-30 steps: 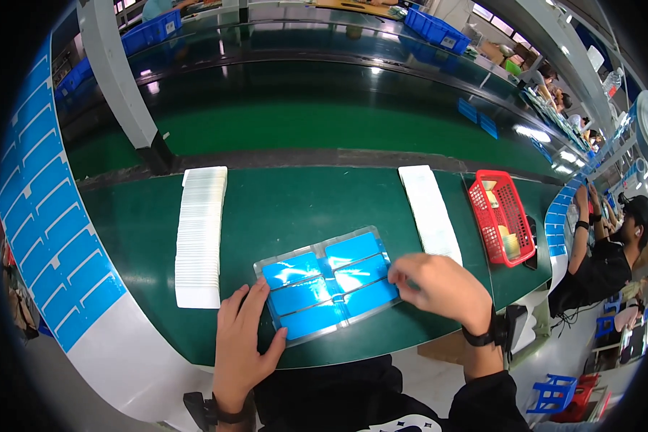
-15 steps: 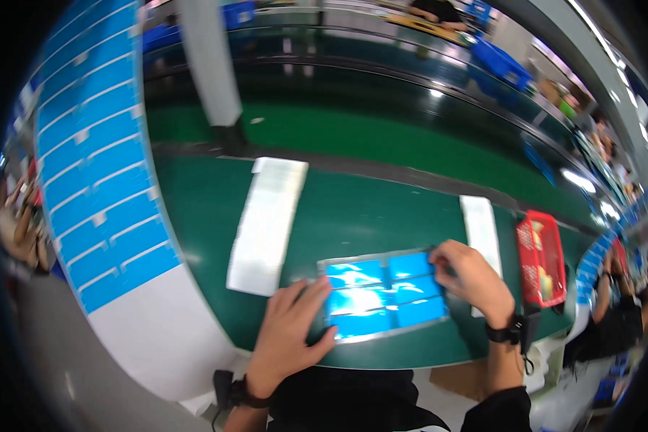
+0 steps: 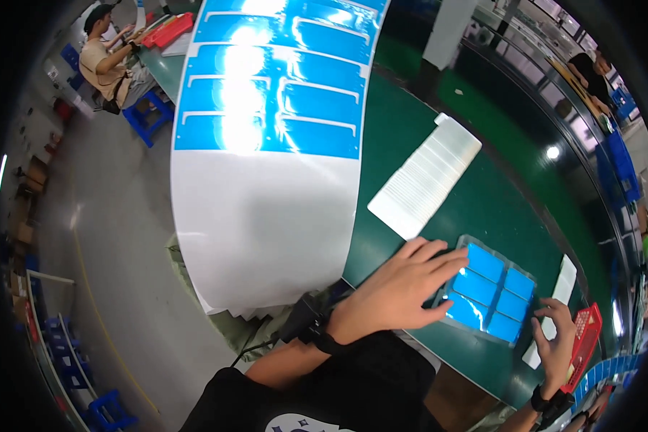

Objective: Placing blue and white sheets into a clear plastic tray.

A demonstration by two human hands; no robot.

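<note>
A flat, clear-edged tray (image 3: 465, 240) holding several glossy blue rectangles (image 3: 479, 288) lies on the green table. My left hand (image 3: 403, 288) rests at its left side, fingers spread, the fingertips on the edge of a blue rectangle. Just off the right edge hovers my right hand (image 3: 556, 342), thumb and fingers apart with nothing between them. Above the left hand is a fanned row of white pieces (image 3: 425, 176). Another narrow white stack (image 3: 563, 288) lies beyond the right hand.
To the left, a long white sheet (image 3: 266, 216) carrying rows of blue rectangles hangs over the table edge. A red basket (image 3: 587, 342) stands beyond my right hand. A grey pillar (image 3: 450, 36) rises past the table. Another person (image 3: 108, 61) sits at the far left near a blue stool (image 3: 149, 115).
The view has swung left, so the table things sit further right and tilted. My right hand has come off the tray's right edge. My left hand stays at its left side.
</note>
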